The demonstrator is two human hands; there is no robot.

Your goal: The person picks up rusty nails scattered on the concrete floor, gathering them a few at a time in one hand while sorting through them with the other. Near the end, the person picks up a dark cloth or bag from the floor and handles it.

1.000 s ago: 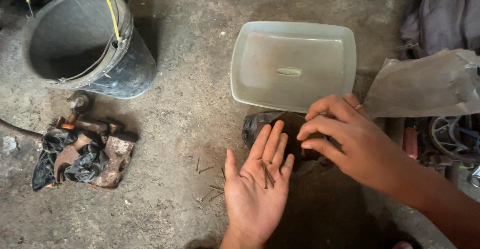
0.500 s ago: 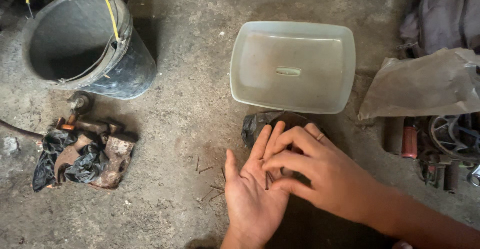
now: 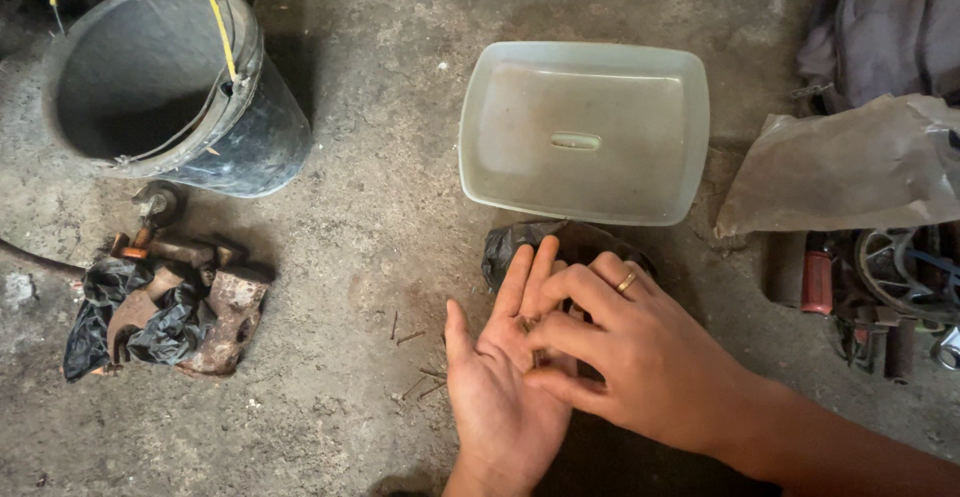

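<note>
The left hand [image 3: 500,387] lies palm up, fingers spread flat, with thin rusty nails [image 3: 530,342] on the palm; their count is hidden. The right hand [image 3: 625,357], one ring on it, presses bent fingers onto them. Beyond the fingertips sit one black bag [image 3: 510,242] and one pale rectangular tray [image 3: 585,132]. About four loose nails [image 3: 415,362] lie left of the thumb.

A dark grey bucket [image 3: 150,77] with yellow cord, a translucent whitish tray [image 3: 585,132], and a black plastic bag [image 3: 505,247].

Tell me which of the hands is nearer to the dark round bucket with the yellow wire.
Left. The left hand lies palm up, closer to the dark round bucket; the right hand rests across its fingers, further from it.
</note>
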